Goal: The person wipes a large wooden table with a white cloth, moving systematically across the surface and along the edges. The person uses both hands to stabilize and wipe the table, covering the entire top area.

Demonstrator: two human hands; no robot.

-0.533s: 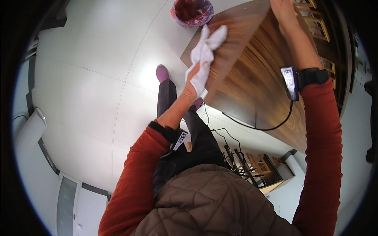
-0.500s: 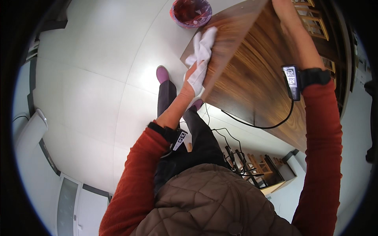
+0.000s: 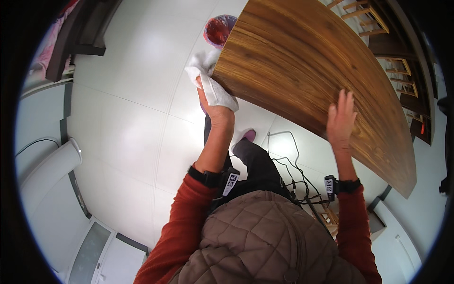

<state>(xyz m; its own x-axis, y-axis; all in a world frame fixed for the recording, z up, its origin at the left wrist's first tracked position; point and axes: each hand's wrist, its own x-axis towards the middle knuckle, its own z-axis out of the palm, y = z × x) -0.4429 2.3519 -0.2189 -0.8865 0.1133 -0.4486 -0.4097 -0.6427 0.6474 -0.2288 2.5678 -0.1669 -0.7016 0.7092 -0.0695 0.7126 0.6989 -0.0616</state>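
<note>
Starting at the left, the floor (image 3: 127, 128) is pale and smooth, with thin lines. My left hand (image 3: 205, 98) is closed on a white cloth (image 3: 218, 93), soft, thick and crumpled, with a floppy end. The cloth is at the counter's left corner; I can't tell if it presses on the wood. Just behind that corner is a round red and purple tub (image 3: 218, 30), partly hidden. Next comes the counter (image 3: 293, 61), hard brown wood with wavy dark stripes, a straight side near me and a curved one far away. Its top looks the same brown all over, so I can't tell how much wiping is done or left. My right hand (image 3: 342, 120) is open over the wood, fingers a bit apart, a little blurry, with nothing in it that I can see. I can't tell if it touches. Past the curve are thin wooden stools (image 3: 378, 21).
</note>
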